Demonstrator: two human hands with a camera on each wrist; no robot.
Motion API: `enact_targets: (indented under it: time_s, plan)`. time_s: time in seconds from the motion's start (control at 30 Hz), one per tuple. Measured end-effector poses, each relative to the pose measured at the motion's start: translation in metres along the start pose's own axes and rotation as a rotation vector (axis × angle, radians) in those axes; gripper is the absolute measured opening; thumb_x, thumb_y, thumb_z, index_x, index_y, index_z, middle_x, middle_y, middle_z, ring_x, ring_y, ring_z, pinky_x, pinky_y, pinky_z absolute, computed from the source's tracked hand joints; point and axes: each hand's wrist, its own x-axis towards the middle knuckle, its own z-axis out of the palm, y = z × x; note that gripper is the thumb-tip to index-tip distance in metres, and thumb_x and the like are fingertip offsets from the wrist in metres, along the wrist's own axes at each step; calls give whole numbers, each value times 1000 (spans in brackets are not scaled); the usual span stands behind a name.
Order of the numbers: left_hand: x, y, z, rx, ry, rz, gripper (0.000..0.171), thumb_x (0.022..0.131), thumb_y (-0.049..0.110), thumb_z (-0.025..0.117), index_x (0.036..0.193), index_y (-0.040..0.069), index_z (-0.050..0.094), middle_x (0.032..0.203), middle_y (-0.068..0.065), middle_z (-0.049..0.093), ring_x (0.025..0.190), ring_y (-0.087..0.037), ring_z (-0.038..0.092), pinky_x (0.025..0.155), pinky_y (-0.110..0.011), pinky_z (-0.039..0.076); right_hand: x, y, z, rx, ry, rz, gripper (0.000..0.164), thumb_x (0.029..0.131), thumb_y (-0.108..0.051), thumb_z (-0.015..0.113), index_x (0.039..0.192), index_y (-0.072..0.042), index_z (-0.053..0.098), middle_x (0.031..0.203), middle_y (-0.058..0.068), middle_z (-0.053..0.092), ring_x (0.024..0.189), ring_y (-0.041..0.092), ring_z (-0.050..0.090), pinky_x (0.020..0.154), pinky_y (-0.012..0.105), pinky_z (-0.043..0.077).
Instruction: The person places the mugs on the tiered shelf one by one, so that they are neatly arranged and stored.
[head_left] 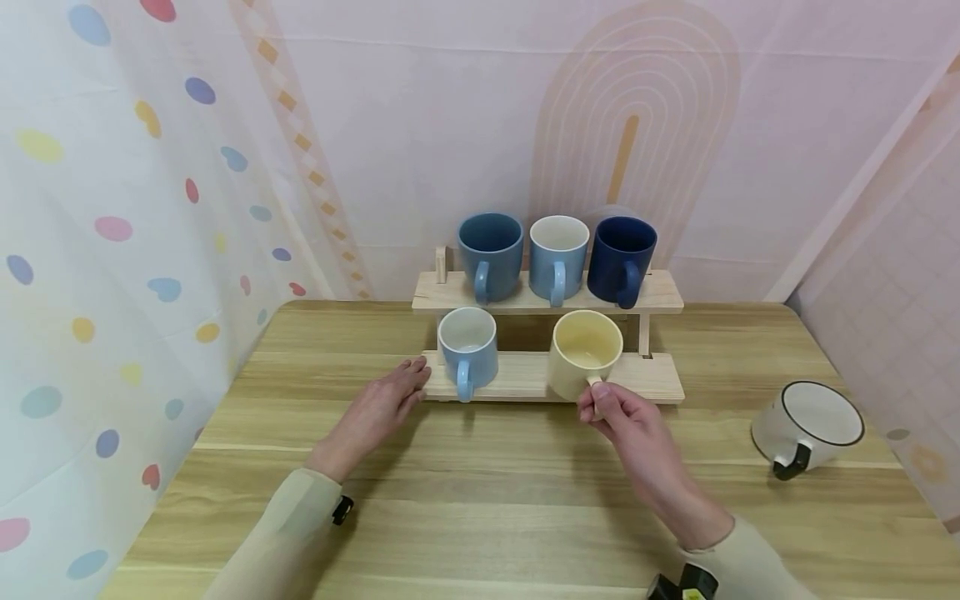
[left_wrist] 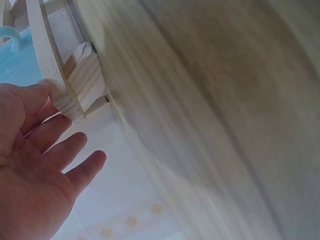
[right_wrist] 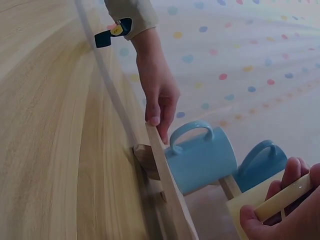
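A two-tier wooden mug rack (head_left: 517, 385) stands on the table. At its lower left end, my left hand (head_left: 375, 412) pinches the shelf end between thumb and fingertips; the other fingers (left_wrist: 85, 170) spread loosely. A yellow mug (head_left: 573, 367) sits upright on the lower shelf at the right. My right hand (head_left: 637, 442) pinches its handle (right_wrist: 282, 197) between thumb and fingers. Beside my left hand, on the same shelf, is a light blue mug (head_left: 480, 354) with a white inside, its handle facing front. Whether the yellow mug's base fully touches the shelf cannot be told.
On the upper shelf stand a grey-blue mug (head_left: 491, 258), a light blue mug (head_left: 557, 258) and a navy mug (head_left: 621, 267). To the right, a white mug (head_left: 795, 429) with a black rim and handle stands on the wooden table (head_left: 480, 500). A patterned curtain (head_left: 420, 150) hangs behind.
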Motion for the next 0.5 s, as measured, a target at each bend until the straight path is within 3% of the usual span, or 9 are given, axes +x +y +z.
enact_targets:
  time_s: [0.5]
  plan:
    - [0, 0, 1, -17, 14, -1, 41, 102, 8, 65, 140, -7, 59, 151, -23, 51, 138, -42, 51, 110, -56, 43, 15, 11, 22, 12, -26, 51, 34, 112, -16, 46, 110, 15, 61, 92, 6, 61, 95, 16, 61, 99, 32, 52]
